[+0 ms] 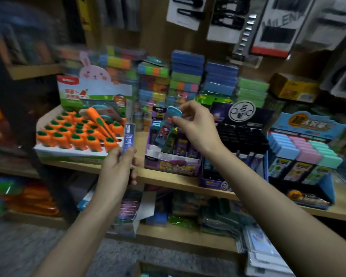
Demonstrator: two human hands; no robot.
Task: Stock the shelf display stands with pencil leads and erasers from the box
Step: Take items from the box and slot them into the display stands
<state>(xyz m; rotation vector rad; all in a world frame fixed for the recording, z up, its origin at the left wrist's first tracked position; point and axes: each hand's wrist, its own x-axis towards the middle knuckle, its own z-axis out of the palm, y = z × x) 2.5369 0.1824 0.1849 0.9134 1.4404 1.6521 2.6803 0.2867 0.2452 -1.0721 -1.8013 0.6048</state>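
The left hand (118, 166) is hovering in front of the shelf edge (168, 182), left of the purple display stand (172, 156), with its fingers gripping a blue lead pack (128, 137). The pack's long axis is running near vertical, top tilting slightly right; its printing is too blurred to read.

The right hand (194, 124) is hanging over the purple display stand, thumb and fingers pinching a teal-capped lead case (169, 124). The case is pointing cap up-right, lower end down-left into the stand's rows.

A bare shelf strip (141, 140) is lying open just left of the stand, before the carrot eraser tray (78, 136). A black stand (242, 134) is touching the purple stand's right side. Far behind, up-right, a hanging card (282, 23) is showing "MILEN".
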